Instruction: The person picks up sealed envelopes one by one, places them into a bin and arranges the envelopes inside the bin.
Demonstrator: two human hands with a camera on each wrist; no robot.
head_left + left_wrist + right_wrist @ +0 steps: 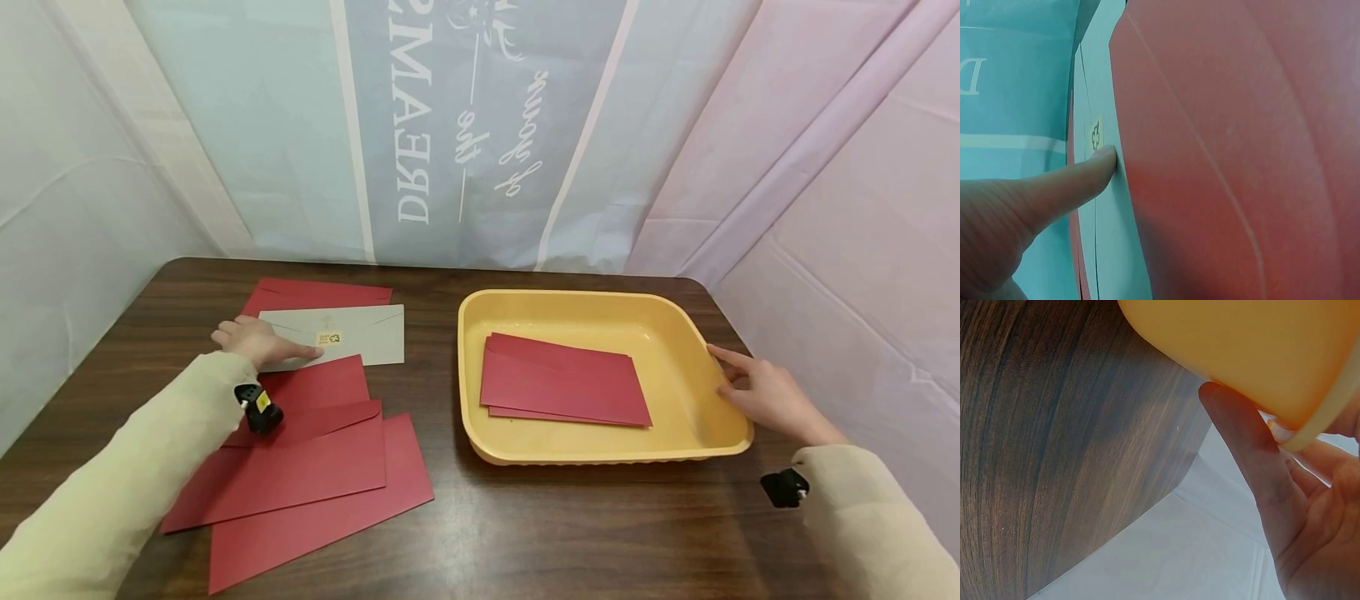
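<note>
My left hand is at the left end of a pale grey envelope. Its thumb lies straight on that envelope beside a small yellow sticker; the other fingers are at the envelope's left edge, partly hidden. Red envelopes lie around it: one behind, and several in front, including a long one. My right hand holds the right rim of a yellow plastic basin, its thumb against the outer wall. Inside the basin, red envelopes lie stacked toward the left.
Everything stands on a dark wood-grain table. A printed cloth hangs behind the back edge, with pale cloth along the right side. The right edge of the table is close to the basin and my right hand.
</note>
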